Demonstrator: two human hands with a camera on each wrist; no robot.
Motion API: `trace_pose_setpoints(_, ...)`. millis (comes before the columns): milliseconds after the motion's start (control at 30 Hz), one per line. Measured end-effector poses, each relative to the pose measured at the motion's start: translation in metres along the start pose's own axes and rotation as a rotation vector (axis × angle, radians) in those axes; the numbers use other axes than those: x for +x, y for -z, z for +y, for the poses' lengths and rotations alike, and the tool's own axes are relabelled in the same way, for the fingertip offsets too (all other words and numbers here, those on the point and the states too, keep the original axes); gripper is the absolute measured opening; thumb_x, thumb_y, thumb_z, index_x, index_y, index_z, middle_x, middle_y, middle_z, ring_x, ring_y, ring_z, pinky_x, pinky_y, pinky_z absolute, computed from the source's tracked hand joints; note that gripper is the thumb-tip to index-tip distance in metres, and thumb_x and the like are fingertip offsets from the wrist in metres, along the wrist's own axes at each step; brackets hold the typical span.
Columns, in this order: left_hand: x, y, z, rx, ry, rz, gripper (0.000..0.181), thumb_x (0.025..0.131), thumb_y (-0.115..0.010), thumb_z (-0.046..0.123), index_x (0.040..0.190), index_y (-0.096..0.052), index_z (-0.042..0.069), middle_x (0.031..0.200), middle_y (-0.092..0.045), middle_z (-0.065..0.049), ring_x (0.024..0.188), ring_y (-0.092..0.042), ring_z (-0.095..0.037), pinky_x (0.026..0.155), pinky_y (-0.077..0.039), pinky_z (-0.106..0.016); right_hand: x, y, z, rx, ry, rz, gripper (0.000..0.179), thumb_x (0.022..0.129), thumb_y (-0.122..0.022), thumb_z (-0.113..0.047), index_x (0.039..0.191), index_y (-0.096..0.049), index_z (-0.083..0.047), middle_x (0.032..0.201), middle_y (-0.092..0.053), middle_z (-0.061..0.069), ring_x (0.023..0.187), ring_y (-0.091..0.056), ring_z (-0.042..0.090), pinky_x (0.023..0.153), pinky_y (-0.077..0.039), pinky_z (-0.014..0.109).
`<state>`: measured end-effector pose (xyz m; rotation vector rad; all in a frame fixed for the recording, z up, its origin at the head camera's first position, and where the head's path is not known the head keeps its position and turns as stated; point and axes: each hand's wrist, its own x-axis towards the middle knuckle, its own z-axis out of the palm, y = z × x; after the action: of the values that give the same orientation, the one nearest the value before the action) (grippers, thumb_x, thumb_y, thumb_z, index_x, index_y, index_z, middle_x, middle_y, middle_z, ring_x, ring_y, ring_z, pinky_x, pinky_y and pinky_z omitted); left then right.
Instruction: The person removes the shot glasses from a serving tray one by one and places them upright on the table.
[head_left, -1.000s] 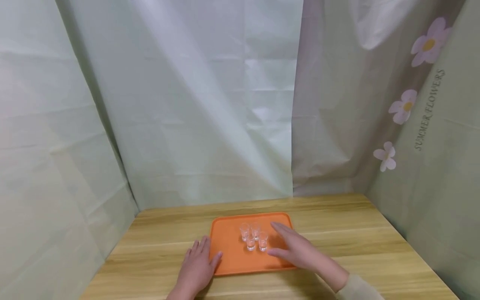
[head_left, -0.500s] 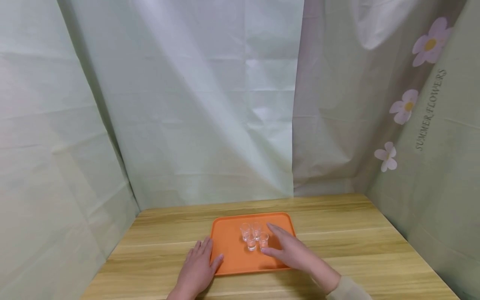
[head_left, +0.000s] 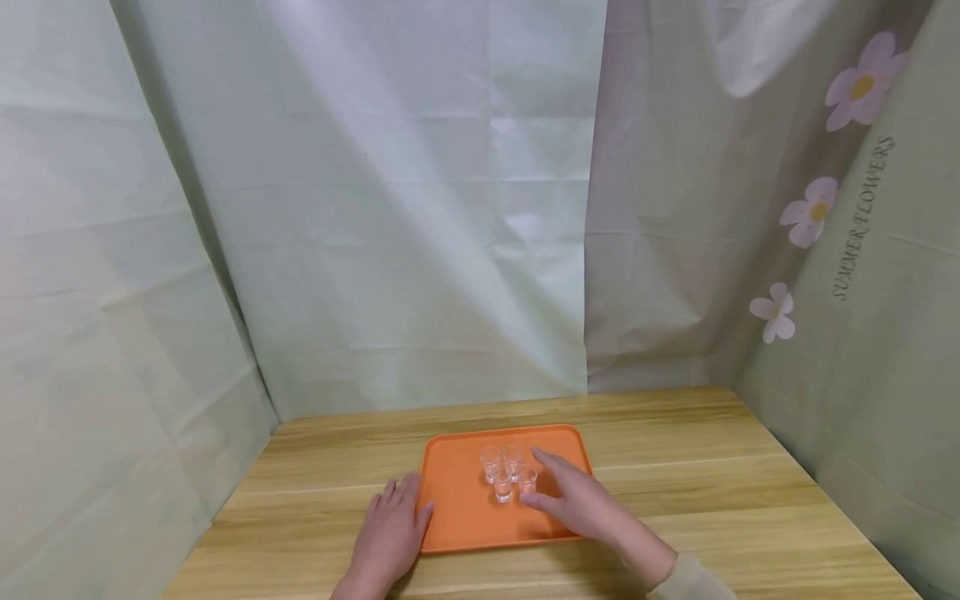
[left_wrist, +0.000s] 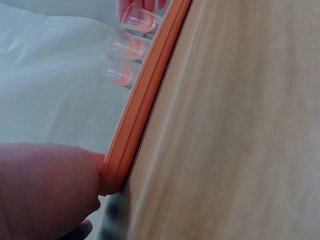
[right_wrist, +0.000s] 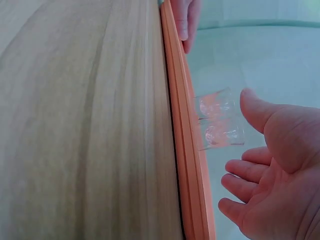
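Several small clear shot glasses [head_left: 503, 487] stand upright in a tight cluster on an orange tray [head_left: 465, 529]. My left hand [head_left: 390, 533] lies at the tray's left edge with fingers extended and the thumb along the rim. Over the right part of the tray, my right hand [head_left: 581, 500] has its thumb and fingers spread apart, beside the front right glass [head_left: 528, 482]. In the right wrist view, the thumb tip is close to the glasses [right_wrist: 220, 132] and the palm holds nothing. The left wrist view shows part of the left hand [left_wrist: 50, 187] at the tray's corner.
The tray lies on a wood-grain table [head_left: 675, 467]. Pale green curtains [head_left: 420, 250] with creases enclose the back and both sides. Printed flowers [head_left: 810, 212] and lettering mark the right curtain. A light sleeve [head_left: 688, 577] covers the right wrist.
My right hand has moved slightly left, closer to the front right glass. My left thumb has drawn back from over the tray toward its edge. The glasses keep their arrangement.
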<state>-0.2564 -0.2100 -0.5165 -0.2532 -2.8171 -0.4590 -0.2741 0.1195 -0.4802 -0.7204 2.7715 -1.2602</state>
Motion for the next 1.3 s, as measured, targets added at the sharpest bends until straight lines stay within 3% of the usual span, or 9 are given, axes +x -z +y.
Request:
trace_pose_setpoints(367, 0.005, -0.004, 0.002, -0.053, 0.016, 0.049, 0.045, 0.108, -0.065, 0.012, 0.146, -0.061, -0.012, 0.153, -0.059, -0.033, 0.146, -0.050, -0.056, 0.122, -0.037, -0.072, 0.001, 0.001, -0.004, 0.023, -0.047, 0.020, 0.074, 0.106, -0.077, -0.040, 0.162, -0.050, 0.000, 0.164, -0.052, 0.024, 0.150, -0.048, 0.050, 0.119, -0.042, 0.072)
trace_pose_setpoints(767, 0.006, -0.009, -0.001, -0.134, 0.039, 0.062, 0.042, 0.109, -0.062, 0.007, 0.144, -0.061, -0.015, 0.152, -0.059, -0.035, 0.147, -0.049, -0.056, 0.124, -0.036, -0.071, 0.006, -0.003, -0.001, 0.021, -0.073, 0.026, 0.064, 0.105, -0.078, -0.037, 0.154, -0.059, -0.002, 0.156, -0.060, 0.020, 0.144, -0.056, 0.046, 0.115, -0.048, 0.069)
trace_pose_setpoints(1033, 0.004, -0.010, -0.002, -0.147, 0.036, 0.065, 0.042, 0.109, -0.063, 0.007, 0.144, -0.061, -0.015, 0.151, -0.059, -0.035, 0.146, -0.051, -0.056, 0.122, -0.039, -0.070, 0.010, -0.006, 0.002, 0.018, -0.048, 0.052, 0.043, 0.105, -0.079, -0.032, 0.137, -0.069, -0.006, 0.132, -0.073, 0.010, 0.124, -0.068, 0.036, 0.105, -0.057, 0.061)
trace_pose_setpoints(1300, 0.005, -0.011, -0.004, -0.149, 0.036, 0.070, 0.042, 0.109, -0.062, 0.008, 0.145, -0.061, -0.015, 0.152, -0.059, -0.035, 0.147, -0.050, -0.055, 0.123, -0.038, -0.070, 0.016, -0.010, 0.003, 0.030, -0.027, 0.078, 0.025, 0.104, -0.080, -0.030, 0.117, -0.072, -0.009, 0.110, -0.075, -0.003, 0.106, -0.073, 0.020, 0.094, -0.061, 0.045)
